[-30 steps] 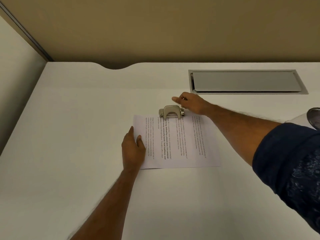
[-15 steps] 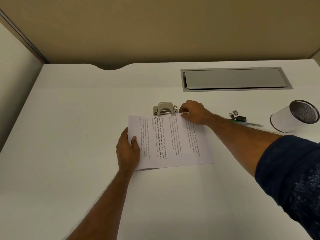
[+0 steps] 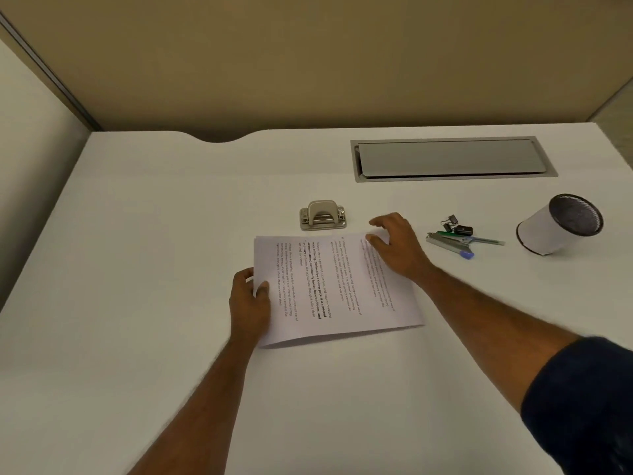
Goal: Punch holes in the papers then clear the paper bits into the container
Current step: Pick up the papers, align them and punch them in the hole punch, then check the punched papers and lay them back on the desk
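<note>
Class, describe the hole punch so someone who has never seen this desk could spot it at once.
Find the grey hatch set into the white desk, then look nearer and leftward. Just beyond the far edge of the papers sits the hole punch. It is squat beige metal with a domed lever, unlike the thin pens and clips further right.

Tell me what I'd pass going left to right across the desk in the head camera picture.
Left hand → hole punch → right hand → binder clips → container. The papers stretch from one hand to the other, so I've left them out.
</note>
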The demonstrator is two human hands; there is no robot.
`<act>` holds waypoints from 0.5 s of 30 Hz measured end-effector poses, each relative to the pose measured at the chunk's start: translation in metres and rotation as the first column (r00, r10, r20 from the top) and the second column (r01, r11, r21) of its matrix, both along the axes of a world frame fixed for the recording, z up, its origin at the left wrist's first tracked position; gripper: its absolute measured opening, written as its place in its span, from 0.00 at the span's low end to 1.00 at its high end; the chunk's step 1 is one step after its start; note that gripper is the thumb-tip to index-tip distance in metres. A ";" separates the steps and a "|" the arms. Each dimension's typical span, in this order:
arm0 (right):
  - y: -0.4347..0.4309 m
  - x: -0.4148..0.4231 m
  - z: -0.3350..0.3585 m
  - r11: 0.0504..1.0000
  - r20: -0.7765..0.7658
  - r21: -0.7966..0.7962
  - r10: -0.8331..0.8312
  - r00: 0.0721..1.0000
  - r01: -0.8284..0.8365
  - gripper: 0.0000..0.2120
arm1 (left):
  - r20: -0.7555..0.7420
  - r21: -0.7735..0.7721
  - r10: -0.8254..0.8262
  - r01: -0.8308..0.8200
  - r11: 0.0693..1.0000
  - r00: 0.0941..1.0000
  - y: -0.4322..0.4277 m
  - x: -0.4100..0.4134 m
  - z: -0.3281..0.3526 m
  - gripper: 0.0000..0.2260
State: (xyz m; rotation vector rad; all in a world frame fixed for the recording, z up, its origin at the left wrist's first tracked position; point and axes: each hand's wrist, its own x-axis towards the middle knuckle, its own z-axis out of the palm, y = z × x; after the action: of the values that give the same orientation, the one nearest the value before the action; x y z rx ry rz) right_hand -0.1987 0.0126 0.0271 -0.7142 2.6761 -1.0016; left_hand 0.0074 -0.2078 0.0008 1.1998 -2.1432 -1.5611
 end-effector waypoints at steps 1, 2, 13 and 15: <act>0.008 0.009 0.001 0.999 0.005 -0.027 -0.038 0.999 0.038 0.15 | -0.005 0.019 -0.001 0.001 1.000 1.000 0.000 0.001 0.001 0.13; 0.015 0.018 0.002 0.996 0.008 -0.041 -0.077 0.997 0.078 0.14 | -0.008 0.043 -0.002 0.002 0.999 1.000 -0.001 0.002 0.002 0.13; 0.074 0.172 0.030 0.689 0.281 -0.251 -0.621 0.732 0.680 0.27 | -0.060 0.124 0.062 -0.055 0.991 0.996 0.006 0.029 0.020 0.13; 0.070 0.202 0.034 0.683 0.429 -0.206 -0.581 0.692 0.701 0.28 | -0.063 0.111 0.068 -0.061 0.992 0.996 0.011 0.032 0.025 0.13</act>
State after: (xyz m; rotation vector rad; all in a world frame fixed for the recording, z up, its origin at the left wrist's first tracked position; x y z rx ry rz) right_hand 0.0031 0.0829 0.0608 0.4271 2.4718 -1.6276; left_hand 0.0396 -0.1969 0.0258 1.2192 -1.9812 -1.6847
